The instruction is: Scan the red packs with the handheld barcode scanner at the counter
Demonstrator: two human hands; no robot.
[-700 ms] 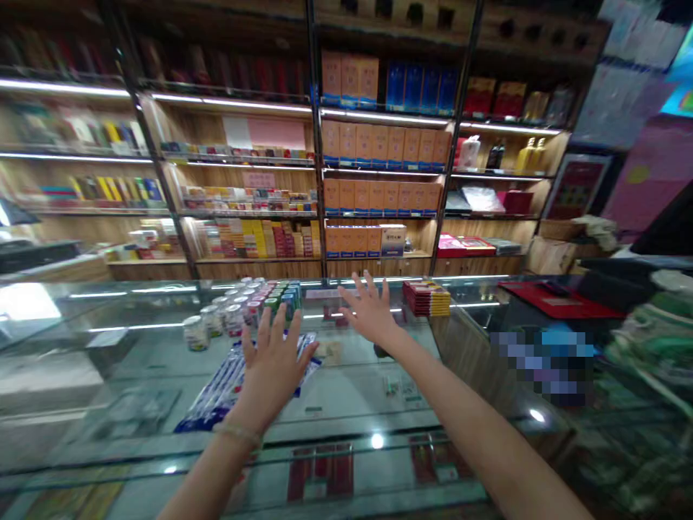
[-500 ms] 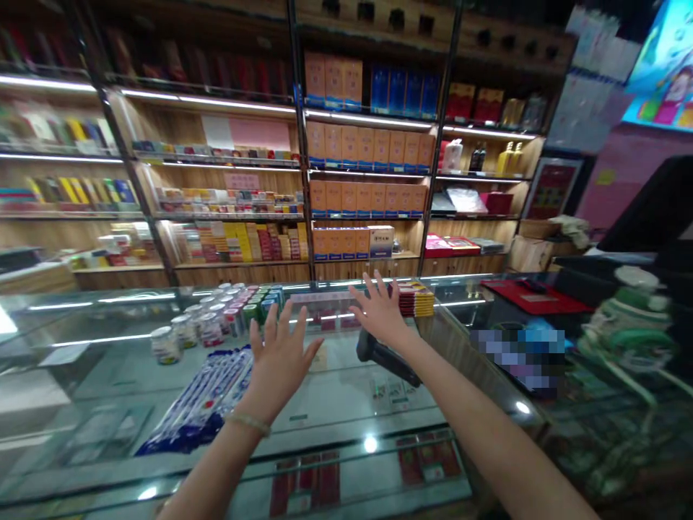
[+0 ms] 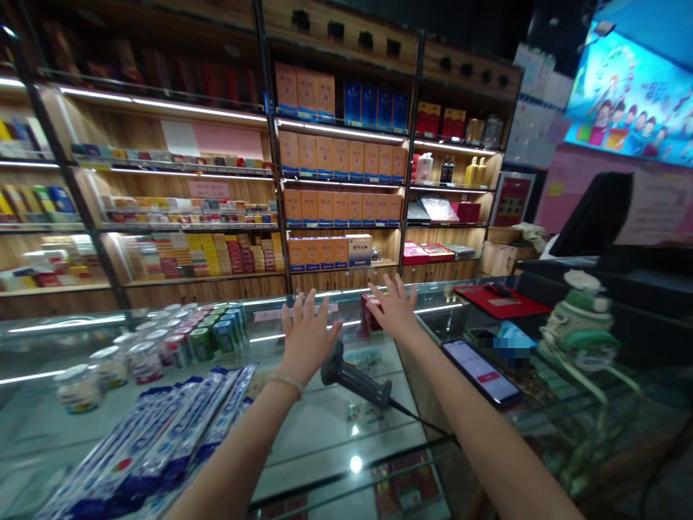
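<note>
My left hand reaches forward over the glass counter, fingers spread and nothing in them. Just right of it and lower lies a black handheld barcode scanner with a cable. My right hand is also held out with its fingers apart, holding nothing. It partly covers a stack of red packs at the counter's far side. Left of my left forearm lie several blue-and-white long packets. Whether either hand touches the glass cannot be made out.
Several white-lidded jars and small green cans stand at left. A phone with a lit screen, a green bottle with a strap and a red mat are at right. Stocked shelves line the wall behind.
The view has swung to the right and closer to the counter. My hands are nearer each other, both still spread. More of the scanner and the phone shows now.
</note>
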